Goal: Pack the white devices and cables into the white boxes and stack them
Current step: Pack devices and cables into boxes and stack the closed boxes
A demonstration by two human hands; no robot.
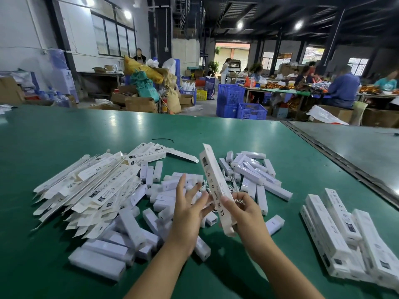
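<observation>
My right hand [244, 214] grips a long white box [213, 182] near its lower end, holding it tilted up over the green table [64, 137]. My left hand [190, 203] is beside it with fingers spread and straight, fingertips close to the box's side, holding nothing. Under both hands lies a heap of white devices [129, 229] with thin white cables [232, 187] among them. More devices [254, 169] lie behind the box. A pile of flat unfolded boxes [90, 186] sits at the left. Several packed boxes [345, 238] are stacked at the right.
A black cable tie [163, 139] lies on the table further back. A metal seam [336, 156] divides the green table from a grey table [356, 143] at the right. Beyond are blue crates [241, 104], cardboard boxes and people at other tables.
</observation>
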